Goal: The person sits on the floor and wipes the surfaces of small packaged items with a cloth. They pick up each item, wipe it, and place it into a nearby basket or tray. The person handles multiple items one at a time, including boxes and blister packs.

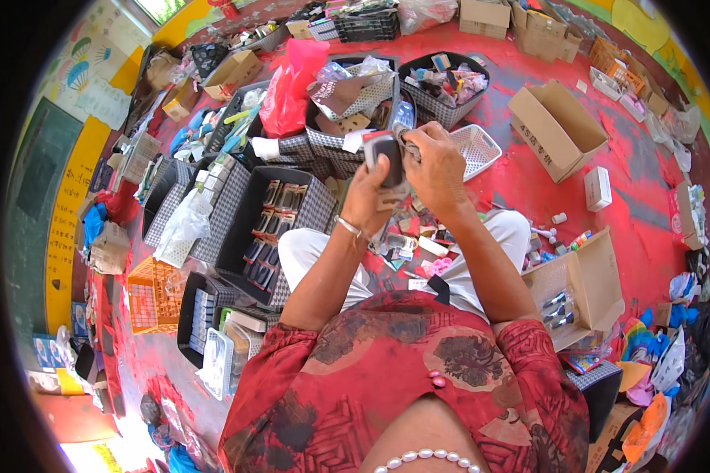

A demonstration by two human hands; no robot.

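My left hand (366, 193) is closed round a flat, dark oblong item (386, 158) with a red and pale edge at its top, which looks like a carded package; I cannot tell its exact kind. Its thumb lies along the dark face. Beside it, my right hand (436, 162) has its fingers bent in a pinch at the item's right edge, on something greyish that I cannot make out. Below both hands, small mixed goods (422, 244) lie scattered on the floor between my knees. At my left stands a houndstooth bin (312, 206) holding rows of dark carded items.
Ahead are more patterned bins (442, 110), a red plastic bag (292, 91) and a white basket (476, 151). An open carton (558, 134) and a small white box (598, 189) stand to the right. Nearer lies another open carton (588, 288). An orange crate (151, 296) sits at left.
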